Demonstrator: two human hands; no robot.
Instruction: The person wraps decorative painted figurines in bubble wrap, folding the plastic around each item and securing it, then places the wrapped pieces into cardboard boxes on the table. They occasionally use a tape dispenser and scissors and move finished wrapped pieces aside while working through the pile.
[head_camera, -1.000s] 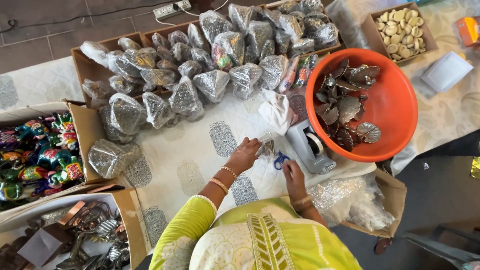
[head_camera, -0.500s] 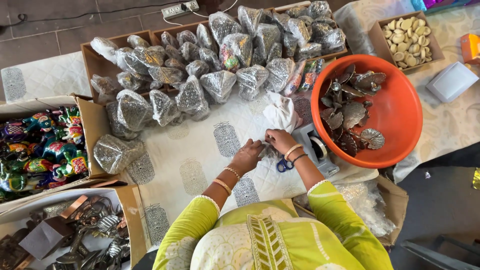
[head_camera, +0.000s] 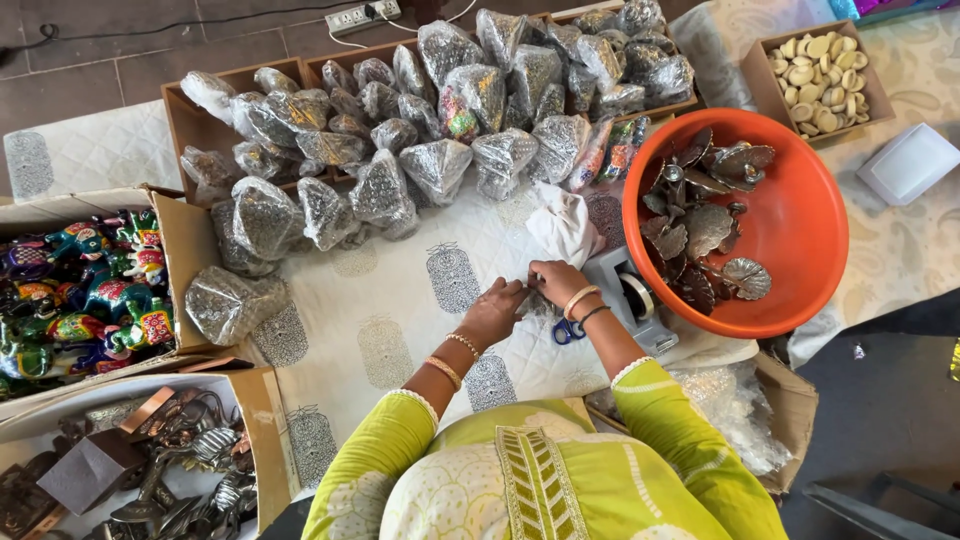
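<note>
My left hand (head_camera: 492, 312) and my right hand (head_camera: 556, 280) meet over the white printed cloth (head_camera: 400, 300), fingertips pinched together on a small clear-wrapped piece (head_camera: 527, 297) that is mostly hidden by the fingers. A crumpled white bag (head_camera: 562, 225) lies just beyond my right hand. Blue-handled scissors (head_camera: 567, 329) rest under my right wrist. A grey tape dispenser (head_camera: 632, 300) stands to the right of it.
An orange tub (head_camera: 800, 230) with metal shell-shaped dishes sits at the right. Several plastic-wrapped silver items (head_camera: 440, 165) fill brown boxes at the back. Painted elephant figures (head_camera: 90, 290) and dark metal pieces (head_camera: 150, 460) fill boxes on the left. A box of pale discs (head_camera: 815, 70) is far right.
My right hand has moved up from near my body and joined my left hand at the small wrapped piece. The left hand has stayed almost in place.
</note>
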